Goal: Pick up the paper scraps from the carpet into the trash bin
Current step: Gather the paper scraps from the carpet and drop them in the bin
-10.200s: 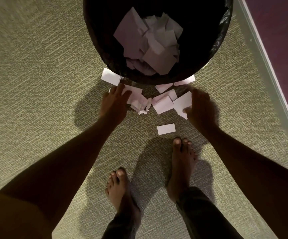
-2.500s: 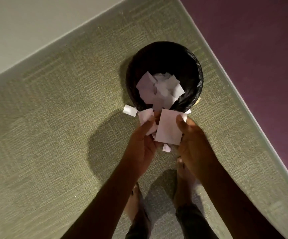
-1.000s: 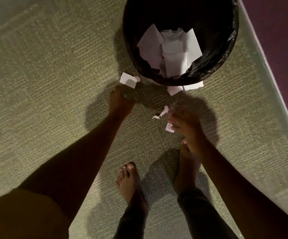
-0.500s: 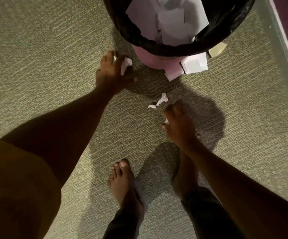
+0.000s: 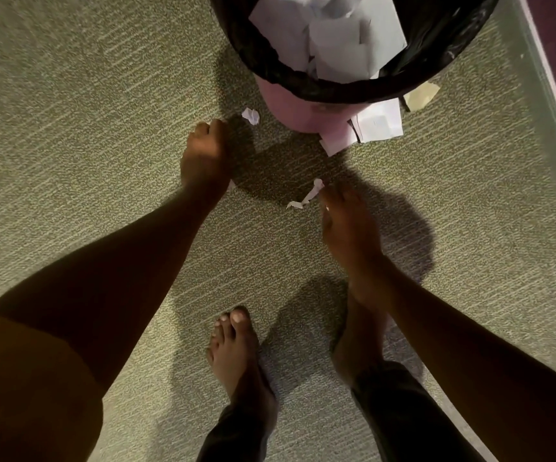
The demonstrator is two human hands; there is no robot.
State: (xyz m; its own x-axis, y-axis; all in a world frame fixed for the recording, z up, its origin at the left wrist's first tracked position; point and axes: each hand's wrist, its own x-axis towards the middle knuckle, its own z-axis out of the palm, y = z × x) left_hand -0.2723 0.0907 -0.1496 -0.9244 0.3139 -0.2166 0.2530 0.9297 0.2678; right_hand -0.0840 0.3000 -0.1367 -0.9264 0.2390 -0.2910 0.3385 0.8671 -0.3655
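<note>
The trash bin, pink with a black liner, stands at the top, full of white paper. My left hand hovers low over the carpet with fingers curled; a white paper corner peeks from under its palm. A small crumpled scrap lies just beyond its fingertips, beside the bin. My right hand reaches forward, a bit of white paper showing between its fingers, and its fingertips touch the end of a thin torn strip on the carpet.
Flat white sheets, a pinkish piece and a yellowish scrap lie against the bin's base. My bare feet stand close behind the hands. A pale floor strip borders the carpet on the right.
My left hand pulled back from the bin's base with fingers curled, leaving the small crumpled scrap behind. My right hand slid forward to the torn strip. The camera moved closer to the floor.
</note>
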